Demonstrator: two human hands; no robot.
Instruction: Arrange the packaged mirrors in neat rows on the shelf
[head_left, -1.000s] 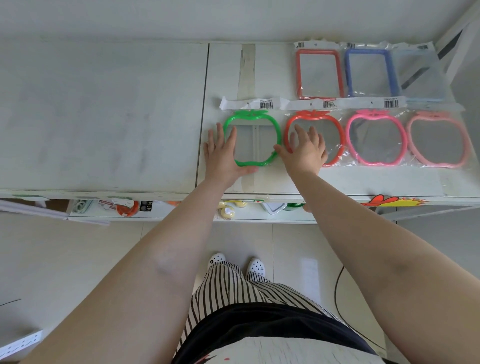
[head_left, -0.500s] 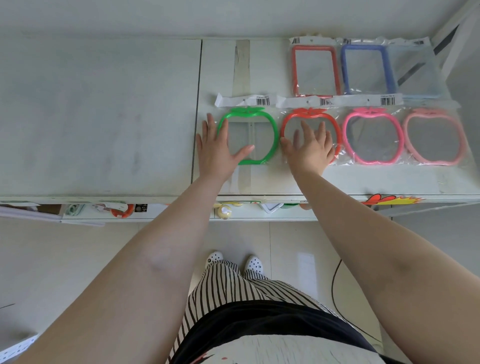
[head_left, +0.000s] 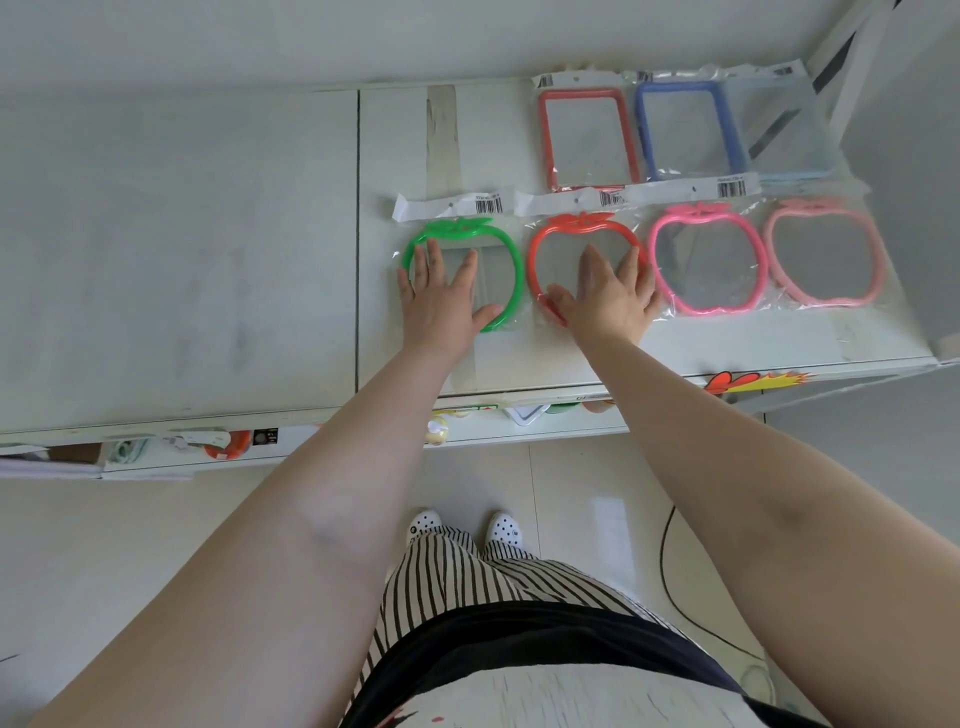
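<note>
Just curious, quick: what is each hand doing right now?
Left hand: open, flat on the green mirror.
Right hand: open, flat on the red mirror.

We have a single view, worn on the person's head, looking steeply down and forward with wide-angle bending at the edges. The white shelf (head_left: 182, 249) fills the upper half of the frame, close below us at arm's reach. Both forearms run up from the lower corners toward the centre. The floor and the person's shoes (head_left: 465, 527) sit in the lower middle.
</note>
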